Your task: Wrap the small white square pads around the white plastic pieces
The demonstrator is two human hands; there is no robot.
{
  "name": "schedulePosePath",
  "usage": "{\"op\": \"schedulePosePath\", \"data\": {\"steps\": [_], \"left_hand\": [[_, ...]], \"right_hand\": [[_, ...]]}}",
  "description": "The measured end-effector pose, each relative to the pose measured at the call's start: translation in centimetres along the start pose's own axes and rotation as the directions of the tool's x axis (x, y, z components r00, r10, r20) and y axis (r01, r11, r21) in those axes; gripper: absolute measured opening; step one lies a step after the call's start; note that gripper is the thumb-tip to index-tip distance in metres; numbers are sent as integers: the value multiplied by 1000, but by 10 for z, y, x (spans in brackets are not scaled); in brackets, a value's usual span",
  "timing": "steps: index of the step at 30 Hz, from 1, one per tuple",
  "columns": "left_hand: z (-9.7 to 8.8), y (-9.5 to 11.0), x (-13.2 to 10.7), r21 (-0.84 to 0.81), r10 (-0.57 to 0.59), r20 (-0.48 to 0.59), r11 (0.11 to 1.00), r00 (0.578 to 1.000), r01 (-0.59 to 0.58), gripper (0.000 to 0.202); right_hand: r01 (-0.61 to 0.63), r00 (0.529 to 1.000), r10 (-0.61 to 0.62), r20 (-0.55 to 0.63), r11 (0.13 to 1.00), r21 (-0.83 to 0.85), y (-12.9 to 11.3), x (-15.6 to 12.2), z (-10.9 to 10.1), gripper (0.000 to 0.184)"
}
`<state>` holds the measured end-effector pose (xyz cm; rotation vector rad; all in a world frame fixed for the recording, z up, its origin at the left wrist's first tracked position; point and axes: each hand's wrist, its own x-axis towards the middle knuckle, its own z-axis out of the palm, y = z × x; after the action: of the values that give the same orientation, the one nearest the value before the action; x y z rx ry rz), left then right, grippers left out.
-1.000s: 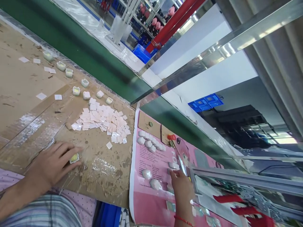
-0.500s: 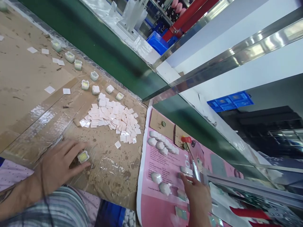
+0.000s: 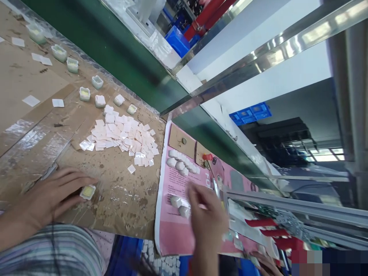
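Cardboard-topped desk [image 3: 123, 195], squares [image 3: 120, 136] piled at 12 within easy reach. Pink poster [image 3: 172, 226] at 3. L hand [image 3: 48, 199]: fingers extended, tray [image 3: 87, 192] at 3 by the tips, grip unclear. R hand [image 3: 207, 218]: fingers half open, nothing seen held.

Free room for the left hand [image 3: 48, 195] at 3 o'clock across the stained cardboard [image 3: 126, 191], up to the pink printed sheet [image 3: 163, 226]. At 2 o'clock, a heap of white squares [image 3: 120, 136] in the way; at 1 o'clock, a scattered row of small plastic cups [image 3: 97, 82]. For the right hand [image 3: 207, 218], an aluminium rail [image 3: 287, 201] blocking at 2 o'clock; open passage at 10 o'clock over the sheet, past low white blister pieces [image 3: 179, 205].
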<state>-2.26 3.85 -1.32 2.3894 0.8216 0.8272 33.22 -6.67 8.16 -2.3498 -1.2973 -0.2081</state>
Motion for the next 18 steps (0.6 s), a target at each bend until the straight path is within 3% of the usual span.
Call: {"op": "schedulePosePath", "data": {"steps": [3, 7, 12, 15, 18], "left_hand": [[6, 6, 3, 6, 5, 12, 1000, 1000, -5, 34], [12, 15, 9, 96, 115, -65, 989, 991, -108, 41], [16, 13, 5, 156, 53, -109, 987, 993, -35, 49], [18, 14, -4, 142, -52, -37, 988, 998, 56, 51], [17, 19, -10, 77, -149, 14, 986, 989, 148, 48]], "right_hand": [[156, 957, -196, 213, 969, 193, -45, -19, 46, 45], [171, 900, -262, 349, 948, 269, -70, -19, 86, 26], [95, 846, -223, 484, 957, 275, -73, -3, 93, 16], [71, 809, -234, 539, 950, 305, -75, 3, 89, 13], [95, 799, -303, 519, 917, 388, -81, -5, 74, 14]]}}
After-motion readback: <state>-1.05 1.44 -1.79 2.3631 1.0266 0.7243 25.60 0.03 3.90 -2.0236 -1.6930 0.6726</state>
